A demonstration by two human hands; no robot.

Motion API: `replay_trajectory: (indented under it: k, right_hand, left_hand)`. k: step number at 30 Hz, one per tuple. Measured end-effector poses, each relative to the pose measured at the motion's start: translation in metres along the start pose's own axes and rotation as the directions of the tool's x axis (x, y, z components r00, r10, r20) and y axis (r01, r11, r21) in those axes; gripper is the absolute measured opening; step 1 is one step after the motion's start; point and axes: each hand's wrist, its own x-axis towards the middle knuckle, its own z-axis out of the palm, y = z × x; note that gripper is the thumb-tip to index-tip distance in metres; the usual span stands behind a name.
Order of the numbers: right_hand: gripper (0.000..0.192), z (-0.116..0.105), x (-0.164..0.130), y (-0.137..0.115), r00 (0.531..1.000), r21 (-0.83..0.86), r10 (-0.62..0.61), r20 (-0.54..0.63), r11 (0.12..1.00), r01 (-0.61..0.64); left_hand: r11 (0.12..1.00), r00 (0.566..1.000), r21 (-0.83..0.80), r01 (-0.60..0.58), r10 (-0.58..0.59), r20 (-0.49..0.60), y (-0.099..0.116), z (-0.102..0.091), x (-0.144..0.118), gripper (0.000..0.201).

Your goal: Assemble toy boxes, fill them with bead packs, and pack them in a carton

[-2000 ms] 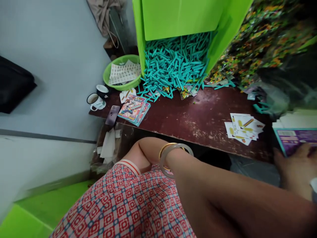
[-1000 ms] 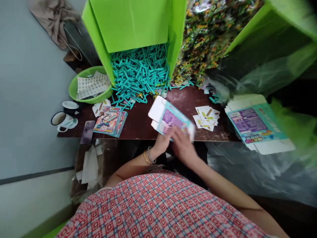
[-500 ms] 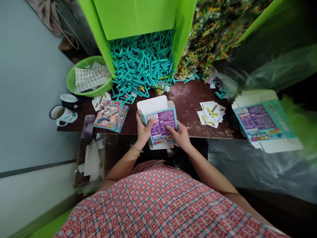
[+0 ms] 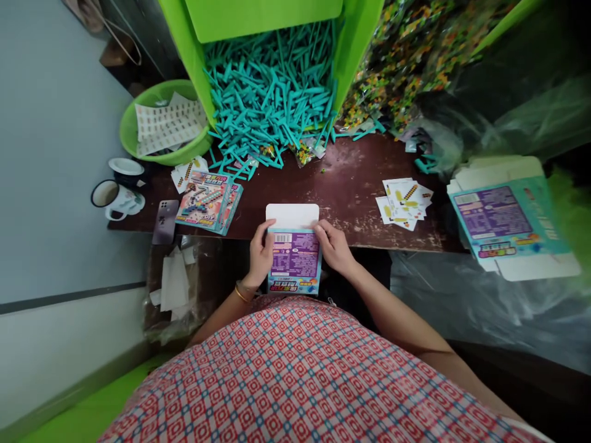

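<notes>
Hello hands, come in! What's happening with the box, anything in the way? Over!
Left hand and right hand holding box by opposite sides. White flap sticking out, far end. Phone and mug off left, out of the way.

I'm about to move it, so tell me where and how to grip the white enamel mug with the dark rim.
Probably best by the looped handle of the white enamel mug, coming with the left hand from the near side. The loop juts out that way, while a dark round container with a white top crowds the far side.
</notes>
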Motion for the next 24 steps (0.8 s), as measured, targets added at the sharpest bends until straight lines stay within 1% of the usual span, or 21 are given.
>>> replay_trajectory:
  k: [1, 3, 4, 5, 6, 7, 8, 9, 10, 11, 13, 14, 15, 16, 18, 19, 20, 22, 24]
  right_hand:
    - [0.055, -0.002, 0.004, -0.001, 0.998, -0.012, -0.016, 0.060, 1.000, 0.017]
    - [0.059, -0.006, 0.014, -0.004, 0.982, -0.013, -0.036, 0.186, 0.999, 0.039]
    - [0.061, -0.008, 0.021, -0.006, 0.972, -0.010, -0.045, 0.232, 0.999, 0.048]
    - [0.061, -0.010, 0.030, -0.007, 0.967, -0.016, -0.056, 0.249, 0.998, 0.062]
    - [0.058, -0.012, 0.040, -0.008, 0.968, -0.036, -0.071, 0.240, 0.996, 0.082]
    - [0.053, -0.013, 0.050, -0.009, 0.972, -0.071, -0.088, 0.218, 0.992, 0.106]
    - [0.049, -0.014, 0.060, -0.010, 0.975, -0.118, -0.108, 0.194, 0.984, 0.132]
    - [0.046, -0.013, 0.069, -0.011, 0.974, -0.171, -0.125, 0.189, 0.973, 0.158]
    - [0.043, -0.012, 0.076, -0.012, 0.966, -0.220, -0.140, 0.217, 0.957, 0.188]
    - [0.039, -0.010, 0.080, -0.014, 0.951, -0.254, -0.154, 0.269, 0.941, 0.224]
    - [0.033, -0.003, 0.080, -0.016, 0.907, -0.255, -0.195, 0.372, 0.919, 0.302]
    - [0.032, 0.000, 0.077, -0.016, 0.894, -0.225, -0.212, 0.394, 0.921, 0.318]
    - [0.033, 0.004, 0.073, -0.015, 0.893, -0.180, -0.212, 0.397, 0.936, 0.303]
    - [0.035, 0.006, 0.068, -0.014, 0.903, -0.126, -0.192, 0.385, 0.958, 0.257]
    - [0.039, 0.009, 0.062, -0.008, 0.927, -0.017, -0.094, 0.363, 0.994, 0.107]
    - [0.039, 0.010, 0.061, -0.005, 0.928, 0.025, -0.039, 0.371, 0.999, 0.032]
    - [0.038, 0.010, 0.061, -0.001, 0.919, 0.052, 0.003, 0.395, 0.998, -0.025]
    - [0.035, 0.010, 0.063, 0.004, 0.900, 0.059, 0.046, 0.433, 0.995, -0.079]
    - [0.030, 0.011, 0.064, 0.007, 0.900, 0.030, 0.050, 0.432, 0.997, -0.070]
  left_hand:
    - [0.999, 0.998, -0.037, 0.039, -0.041, -0.041, 0.001, -0.001, 0.002, 0.048]
    - [0.973, 0.981, -0.178, 0.148, -0.167, -0.098, 0.003, -0.003, 0.009, 0.038]
    - [0.940, 0.966, -0.274, 0.203, -0.239, -0.104, 0.004, -0.004, 0.014, 0.030]
    - [0.894, 0.948, -0.370, 0.254, -0.306, -0.087, 0.006, -0.004, 0.019, 0.026]
    - [0.839, 0.931, -0.452, 0.304, -0.363, -0.048, 0.007, -0.004, 0.024, 0.033]
    - [0.783, 0.914, -0.511, 0.354, -0.405, 0.013, 0.008, -0.004, 0.030, 0.045]
    - [0.733, 0.897, -0.543, 0.409, -0.431, 0.094, 0.008, -0.005, 0.036, 0.055]
    - [0.691, 0.877, -0.555, 0.464, -0.446, 0.179, 0.008, -0.006, 0.042, 0.060]
    - [0.655, 0.853, -0.554, 0.514, -0.457, 0.252, 0.007, -0.008, 0.047, 0.062]
    - [0.624, 0.828, -0.549, 0.557, -0.470, 0.305, 0.006, -0.010, 0.050, 0.062]
    - [0.573, 0.789, -0.547, 0.610, -0.504, 0.352, 0.002, -0.015, 0.053, 0.065]
    - [0.555, 0.776, -0.548, 0.625, -0.519, 0.359, 0.000, -0.017, 0.052, 0.068]
    - [0.549, 0.768, -0.545, 0.634, -0.528, 0.361, -0.002, -0.018, 0.049, 0.072]
    - [0.554, 0.768, -0.540, 0.634, -0.530, 0.359, -0.003, -0.019, 0.045, 0.075]
    - [0.582, 0.786, -0.535, 0.612, -0.519, 0.335, -0.003, -0.018, 0.037, 0.081]
    - [0.595, 0.796, -0.536, 0.598, -0.516, 0.316, -0.002, -0.016, 0.033, 0.082]
    - [0.604, 0.804, -0.539, 0.587, -0.512, 0.301, 0.000, -0.013, 0.031, 0.083]
    - [0.606, 0.811, -0.547, 0.577, -0.503, 0.299, 0.003, -0.008, 0.027, 0.081]
    - [0.615, 0.825, -0.558, 0.558, -0.482, 0.295, 0.004, -0.003, 0.024, 0.077]
